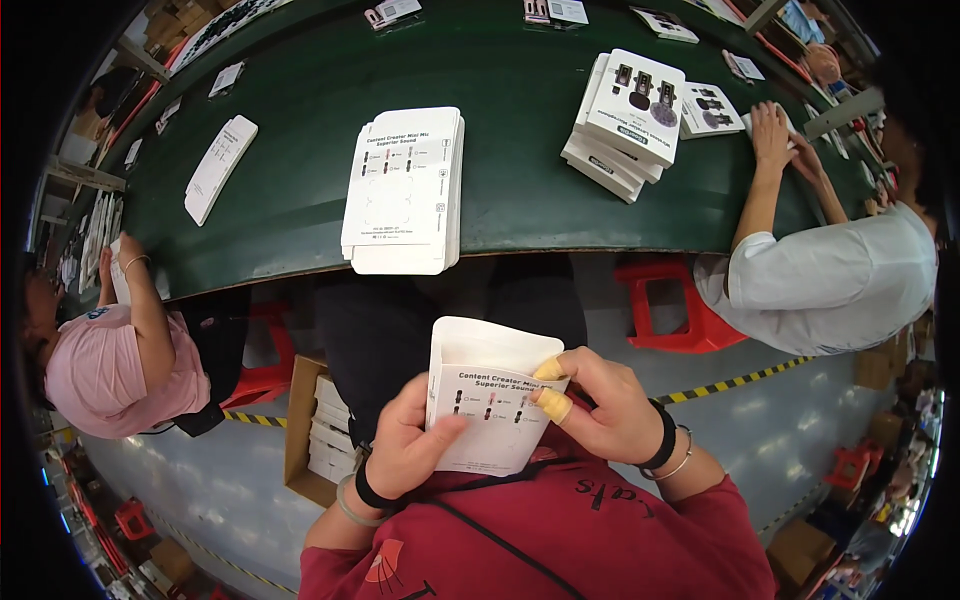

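Observation:
Over my lap I hold a white printed carton (490,440), its top flap raised and its upper end apparently unfolded. My left hand (410,440) grips the carton's left side, thumb across the printed front. On the upper right corner, my right hand (605,400) pinches the edge with fingers wearing yellow finger cots (553,403). What the carton holds inside, if anything, cannot be seen. Straight ahead, a stack of flat white cartons (400,210) with the same print lies at the table's near edge.
The green table (300,90) carries a stack of white boxes with black pictures (625,120) at right and flat cartons (220,170) at left. Co-workers sit at both sides, a pink sleeve (120,355) and a white shirt (820,280). An open brown box of white cartons (300,430) stands beside me.

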Demonstrator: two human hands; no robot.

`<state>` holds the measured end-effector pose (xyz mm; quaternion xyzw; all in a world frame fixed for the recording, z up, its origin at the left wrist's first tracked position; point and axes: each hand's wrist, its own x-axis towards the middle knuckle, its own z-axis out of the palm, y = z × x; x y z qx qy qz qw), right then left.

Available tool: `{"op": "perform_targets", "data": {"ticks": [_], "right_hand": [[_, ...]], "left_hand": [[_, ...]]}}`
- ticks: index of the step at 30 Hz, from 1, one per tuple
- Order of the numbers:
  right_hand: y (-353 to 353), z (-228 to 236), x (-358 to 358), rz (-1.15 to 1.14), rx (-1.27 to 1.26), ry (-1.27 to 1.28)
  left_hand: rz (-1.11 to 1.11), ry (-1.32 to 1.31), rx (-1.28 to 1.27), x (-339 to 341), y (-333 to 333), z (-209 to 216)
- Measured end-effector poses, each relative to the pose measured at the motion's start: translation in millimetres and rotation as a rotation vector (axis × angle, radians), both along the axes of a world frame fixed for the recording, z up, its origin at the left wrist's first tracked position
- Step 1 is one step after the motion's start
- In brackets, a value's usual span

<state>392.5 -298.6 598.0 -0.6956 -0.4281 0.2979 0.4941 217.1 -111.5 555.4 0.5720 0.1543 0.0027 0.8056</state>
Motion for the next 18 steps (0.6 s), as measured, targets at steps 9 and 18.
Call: {"op": "perform_targets", "data": {"ticks": [9, 18], "right_hand": [[5, -11, -14, -0.248, 0.153, 0.327], [18, -14, 10, -0.016, 0.137, 0.962]], "left_hand": [[0.273, -0.219, 0.153, 15, -16, -2], [0.105, -0.295, 0.403, 8, -1, -6]]}}
